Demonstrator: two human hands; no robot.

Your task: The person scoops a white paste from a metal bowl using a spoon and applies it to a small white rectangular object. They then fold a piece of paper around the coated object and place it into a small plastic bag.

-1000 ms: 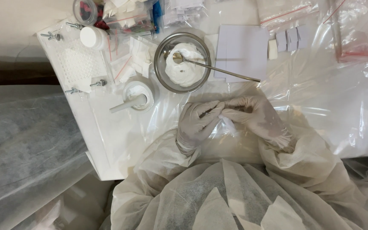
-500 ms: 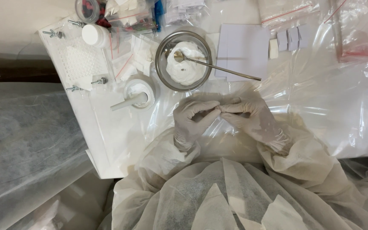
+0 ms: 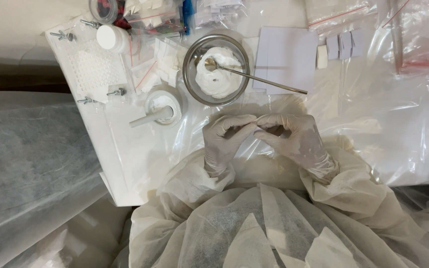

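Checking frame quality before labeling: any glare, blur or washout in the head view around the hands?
Head view: sharp overall, no motion blur on the left hand or right hand. Glare streaks run across the clear plastic sheet. White gloves against pale sheet give low contrast, so whatever the fingertips pinch cannot be made out. The metal bowl rim reflects light; the spoon reads clearly.

Our hands meet just before the bowl. In it rests a spoon; left of it stands a mortar.
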